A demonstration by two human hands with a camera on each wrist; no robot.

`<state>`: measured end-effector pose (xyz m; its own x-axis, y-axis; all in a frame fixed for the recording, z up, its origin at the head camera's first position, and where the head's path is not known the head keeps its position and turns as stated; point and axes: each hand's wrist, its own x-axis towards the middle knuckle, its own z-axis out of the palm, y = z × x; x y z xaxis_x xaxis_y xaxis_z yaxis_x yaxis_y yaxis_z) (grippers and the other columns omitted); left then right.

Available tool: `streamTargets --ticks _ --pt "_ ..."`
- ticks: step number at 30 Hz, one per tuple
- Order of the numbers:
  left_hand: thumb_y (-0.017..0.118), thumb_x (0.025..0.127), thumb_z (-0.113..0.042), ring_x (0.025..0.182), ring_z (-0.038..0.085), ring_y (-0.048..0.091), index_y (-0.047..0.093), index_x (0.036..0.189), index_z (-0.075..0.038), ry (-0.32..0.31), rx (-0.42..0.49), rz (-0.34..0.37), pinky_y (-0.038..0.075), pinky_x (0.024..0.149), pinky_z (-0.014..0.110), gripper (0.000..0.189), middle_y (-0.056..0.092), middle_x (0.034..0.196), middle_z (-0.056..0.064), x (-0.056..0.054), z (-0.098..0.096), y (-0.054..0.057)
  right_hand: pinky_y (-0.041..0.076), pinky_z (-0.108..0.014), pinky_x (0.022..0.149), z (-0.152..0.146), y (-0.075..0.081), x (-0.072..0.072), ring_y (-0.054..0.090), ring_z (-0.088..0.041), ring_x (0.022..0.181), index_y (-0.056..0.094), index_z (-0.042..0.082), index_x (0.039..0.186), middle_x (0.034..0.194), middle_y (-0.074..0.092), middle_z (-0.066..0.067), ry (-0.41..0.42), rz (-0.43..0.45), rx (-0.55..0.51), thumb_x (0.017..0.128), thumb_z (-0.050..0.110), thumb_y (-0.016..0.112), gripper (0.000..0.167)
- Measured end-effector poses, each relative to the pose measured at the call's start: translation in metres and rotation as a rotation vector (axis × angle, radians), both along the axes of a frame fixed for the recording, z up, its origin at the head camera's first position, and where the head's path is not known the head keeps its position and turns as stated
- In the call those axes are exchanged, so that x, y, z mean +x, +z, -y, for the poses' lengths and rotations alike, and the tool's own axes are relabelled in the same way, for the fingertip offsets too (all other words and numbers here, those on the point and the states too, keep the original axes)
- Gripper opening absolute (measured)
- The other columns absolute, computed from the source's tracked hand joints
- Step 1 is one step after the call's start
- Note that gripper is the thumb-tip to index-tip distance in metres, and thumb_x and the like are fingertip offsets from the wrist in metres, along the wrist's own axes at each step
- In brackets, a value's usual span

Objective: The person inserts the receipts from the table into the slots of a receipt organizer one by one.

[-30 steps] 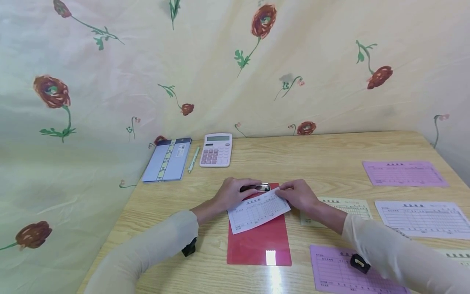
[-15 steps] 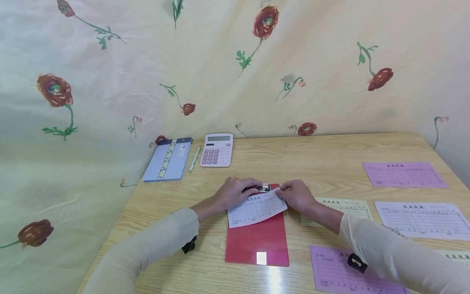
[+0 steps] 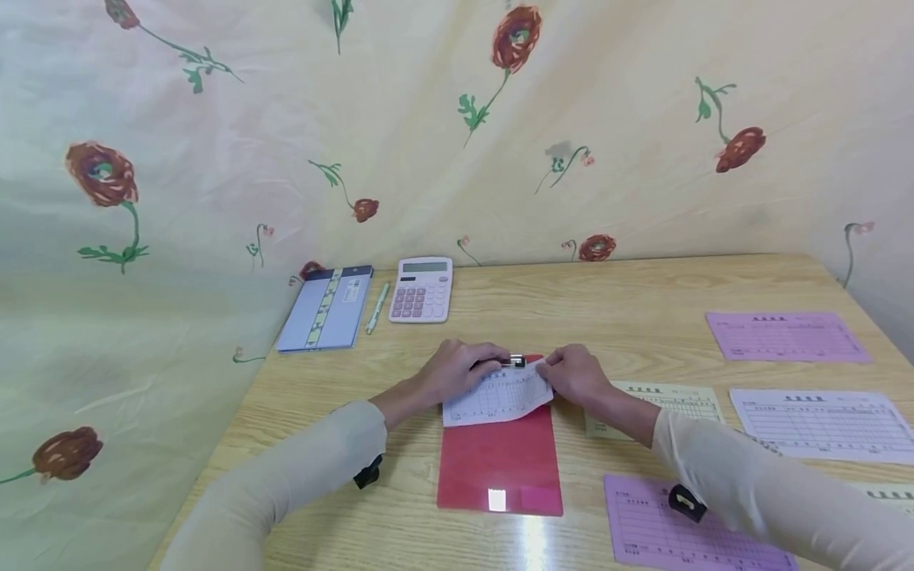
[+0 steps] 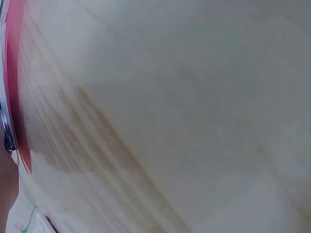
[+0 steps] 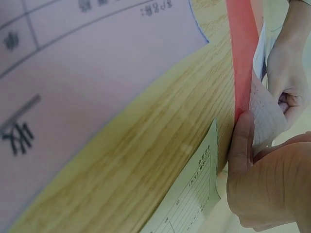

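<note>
A red clipboard (image 3: 493, 468) lies on the table in front of me, its metal clip (image 3: 517, 361) at the far end. My left hand (image 3: 455, 373) grips that clip, thumb on the near side and fingers over the top. Lying over the upper board is a white printed form (image 3: 489, 403), slightly slanted, its right side bowed up. By its upper right corner my right hand (image 3: 577, 375) pinches it between thumb and fingers. In the right wrist view the form (image 5: 266, 114) curves up off the red board. Only a sliver of the left hand (image 4: 8, 187) shows in the left wrist view.
To the right lie a pale yellow form (image 3: 678, 400), a white form (image 3: 821, 424) and purple forms, one (image 3: 643, 527) under the right forearm and another (image 3: 789, 337) farther back. A calculator (image 3: 421, 291), pen (image 3: 378, 308) and blue folder (image 3: 324, 311) sit at the back left.
The white form has slid up toward the clip and turned straighter, with its right side bowing more. The clipboard has shifted slightly left. Both hands keep their holds.
</note>
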<state>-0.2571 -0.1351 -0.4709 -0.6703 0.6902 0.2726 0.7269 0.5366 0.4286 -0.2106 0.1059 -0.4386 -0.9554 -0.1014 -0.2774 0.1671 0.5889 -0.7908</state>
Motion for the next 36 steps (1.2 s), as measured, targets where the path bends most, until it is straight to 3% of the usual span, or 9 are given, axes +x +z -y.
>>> streamTargets --ticks 12,25,36 --pt "0.068 0.107 -0.019 0.095 0.002 0.069 0.076 0.129 -0.013 -0.004 -0.037 0.020 0.052 0.080 0.016 0.025 0.078 0.122 -0.001 -0.0003 -0.0017 0.0056 0.051 -0.027 0.063 -0.0003 0.0013 0.0001 0.066 -0.022 0.083 0.070 -0.015 0.117 0.115 0.073 -0.027 0.008 -0.001 -0.007 0.105 0.010 0.058 0.029" --pt "0.069 0.106 -0.020 0.102 0.002 0.071 0.076 0.129 -0.013 -0.005 -0.037 -0.001 0.055 0.088 0.017 0.025 0.078 0.122 -0.002 0.0000 -0.0016 0.0029 0.058 -0.028 0.064 0.0014 0.0001 0.0004 0.072 -0.022 0.082 0.067 -0.017 0.122 0.119 0.071 -0.030 0.006 0.004 -0.042 0.106 0.010 0.056 0.034" --pt "0.069 0.106 -0.017 0.087 0.001 0.068 0.075 0.131 -0.011 -0.026 -0.039 -0.016 0.052 0.073 0.012 0.026 0.078 0.122 0.001 -0.0002 -0.0009 0.0008 0.055 -0.028 0.063 0.0012 0.0022 0.0023 0.072 -0.022 0.083 0.066 -0.017 0.122 0.120 0.072 -0.030 0.024 -0.014 -0.027 0.107 0.012 0.055 0.035"
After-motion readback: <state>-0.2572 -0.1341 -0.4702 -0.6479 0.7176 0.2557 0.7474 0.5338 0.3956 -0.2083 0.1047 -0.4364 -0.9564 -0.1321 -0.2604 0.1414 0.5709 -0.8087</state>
